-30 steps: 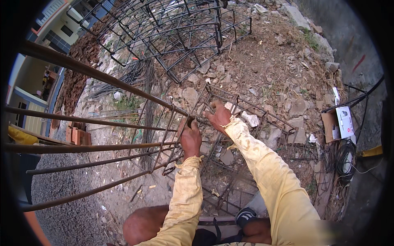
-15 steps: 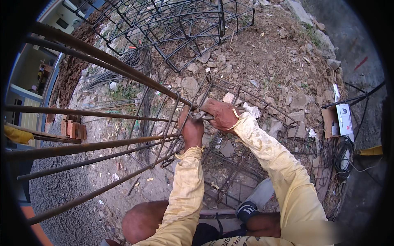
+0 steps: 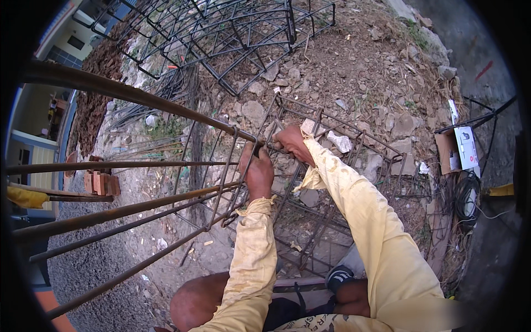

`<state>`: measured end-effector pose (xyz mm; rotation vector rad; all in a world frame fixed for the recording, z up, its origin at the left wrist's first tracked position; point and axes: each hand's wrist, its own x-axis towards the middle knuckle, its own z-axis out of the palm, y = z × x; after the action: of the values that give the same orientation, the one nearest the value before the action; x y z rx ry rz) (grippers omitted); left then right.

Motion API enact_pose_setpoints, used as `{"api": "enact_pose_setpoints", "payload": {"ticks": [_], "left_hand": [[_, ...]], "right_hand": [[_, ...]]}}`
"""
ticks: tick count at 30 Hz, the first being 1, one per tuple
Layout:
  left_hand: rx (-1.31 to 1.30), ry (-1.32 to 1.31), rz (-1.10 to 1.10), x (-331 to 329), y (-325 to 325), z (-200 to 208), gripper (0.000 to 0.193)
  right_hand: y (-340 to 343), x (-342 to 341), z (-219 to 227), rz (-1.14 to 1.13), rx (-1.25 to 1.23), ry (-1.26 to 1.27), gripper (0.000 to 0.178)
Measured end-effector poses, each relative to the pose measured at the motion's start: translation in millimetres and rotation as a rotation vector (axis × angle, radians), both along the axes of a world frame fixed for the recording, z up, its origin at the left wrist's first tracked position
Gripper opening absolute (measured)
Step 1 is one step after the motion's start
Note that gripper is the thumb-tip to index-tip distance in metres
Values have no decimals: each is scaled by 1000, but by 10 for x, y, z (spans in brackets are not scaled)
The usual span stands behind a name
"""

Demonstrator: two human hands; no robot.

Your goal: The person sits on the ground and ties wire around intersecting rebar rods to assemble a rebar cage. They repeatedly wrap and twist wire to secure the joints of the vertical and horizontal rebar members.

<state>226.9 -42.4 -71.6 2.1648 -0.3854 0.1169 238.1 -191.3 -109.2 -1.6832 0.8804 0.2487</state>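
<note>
My left hand (image 3: 259,172) is closed at the end of the thick upper reinforcing bar (image 3: 171,106), thumb up, where a square steel stirrup (image 3: 225,160) loops round the bars. Just to its right, my right hand (image 3: 294,145) is curled shut beside the bar's end; what lies inside its fingers is hidden. More long rusty bars, among them a middle bar (image 3: 127,209) and a lower bar (image 3: 133,275), run from the left into the stirrups below my left hand.
A tied rebar cage (image 3: 337,124) lies under and beyond my hands. Black bent steel frames (image 3: 249,41) are piled at the far side. Red bricks (image 3: 102,183) and dark gravel (image 3: 99,276) are at left; an open carton (image 3: 460,149) and coiled cable (image 3: 466,205) at right. Rubble covers the ground.
My right hand has moved slightly up and right, away from my left hand. A metal tool end that showed between the hands is no longer visible. The left hand stays at the bar's end.
</note>
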Motion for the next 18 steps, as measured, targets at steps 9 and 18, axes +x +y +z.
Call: {"api": "enact_pose_setpoints", "payload": {"ticks": [9, 18], "left_hand": [[-61, -16, -52, 47, 79, -122, 20], [-62, 74, -35, 25, 37, -128, 21]], "right_hand": [[-438, -447, 46, 259, -445, -226, 45], [-962, -684, 447, 255, -679, -262, 44]]}}
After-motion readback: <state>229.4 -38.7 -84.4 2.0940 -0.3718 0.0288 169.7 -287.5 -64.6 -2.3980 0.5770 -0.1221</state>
